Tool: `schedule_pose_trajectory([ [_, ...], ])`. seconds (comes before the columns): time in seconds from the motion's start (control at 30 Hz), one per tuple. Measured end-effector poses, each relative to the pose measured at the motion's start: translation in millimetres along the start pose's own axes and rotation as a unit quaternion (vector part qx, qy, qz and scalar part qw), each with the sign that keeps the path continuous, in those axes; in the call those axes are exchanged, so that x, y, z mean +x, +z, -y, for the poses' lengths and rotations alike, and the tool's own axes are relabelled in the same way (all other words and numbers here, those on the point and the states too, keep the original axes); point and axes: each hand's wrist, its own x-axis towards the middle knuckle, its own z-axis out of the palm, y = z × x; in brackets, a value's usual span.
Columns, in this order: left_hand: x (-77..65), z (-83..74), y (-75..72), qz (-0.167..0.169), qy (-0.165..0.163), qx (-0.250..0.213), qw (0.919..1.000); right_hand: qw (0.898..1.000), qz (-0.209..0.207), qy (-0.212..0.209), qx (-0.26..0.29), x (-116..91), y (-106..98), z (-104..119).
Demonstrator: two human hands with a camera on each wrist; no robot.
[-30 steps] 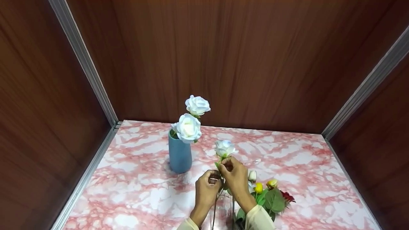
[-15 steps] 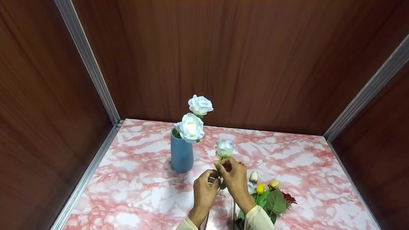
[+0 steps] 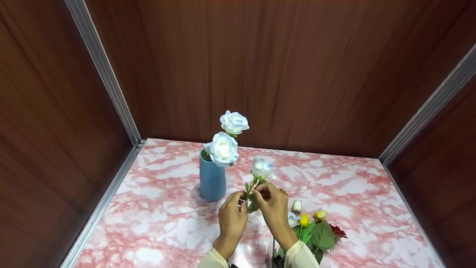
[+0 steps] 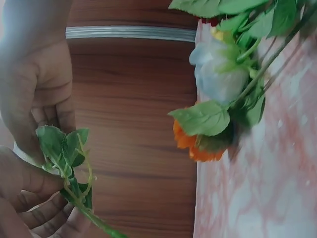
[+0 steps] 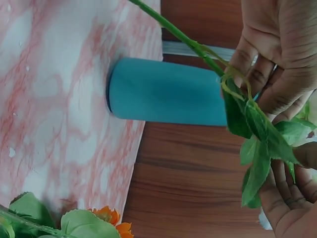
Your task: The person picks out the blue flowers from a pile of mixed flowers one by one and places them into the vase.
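A white artificial rose (image 3: 262, 168) stands upright between my hands, right of the blue vase (image 3: 212, 180). My right hand (image 3: 274, 210) pinches it just below the bloom, among its leaves. Lower on the stem, my left hand (image 3: 233, 216) holds it between thumb and fingers. In the left wrist view, green leaves (image 4: 54, 144) bunch between the two hands, and the bare stem (image 4: 96, 220) runs on past my left fingers. The right wrist view has folded leaves (image 5: 260, 148) hanging at the fingertips. Two large white roses, a front one (image 3: 224, 149) and a taller one (image 3: 234, 123), rise from the vase.
Beside my right forearm lies a bunch of flowers with a yellow bloom (image 3: 304, 220), a red flower (image 3: 337, 232), a white bud (image 3: 296, 206) and broad leaves (image 3: 322, 236). An orange flower (image 4: 198, 144) is among them. Wood-grain panels (image 3: 260, 74) enclose the marbled table (image 3: 167, 223).
My left hand has shifted left and slightly up, fingers now beside the leaves. The rose bloom has risen a little, and its lower stem no longer shows below my hands. My right hand stays nearly in place.
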Motion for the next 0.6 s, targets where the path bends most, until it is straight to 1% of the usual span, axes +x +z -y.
schedule_pose_trajectory([
  [0.1, 7.0, 1.3, -2.6, -0.017, 0.015, 0.011, 0.9997, 1.000, -0.012, 0.001, 0.017, 0.0, 0.6, -1.5],
  [0.23, 14.6, 3.3, -4.8, -0.043, 0.039, 0.020, 0.9981, 0.999, -0.030, 0.028, 0.030, -1.6, 2.9, -7.3],
  [0.37, 20.6, 4.4, -6.2, -0.063, 0.054, 0.021, 0.9963, 0.997, -0.043, 0.051, 0.026, -3.0, 7.0, -15.2],
  [0.47, 25.4, 3.5, -7.5, -0.068, 0.059, 0.016, 0.9958, 0.997, -0.037, 0.062, 0.020, -3.3, 10.7, -20.3],
  [0.6, 32.0, 0.6, -9.6, -0.074, 0.068, 0.014, 0.9948, 0.996, -0.018, 0.091, 0.005, -3.6, 15.5, -25.1],
])
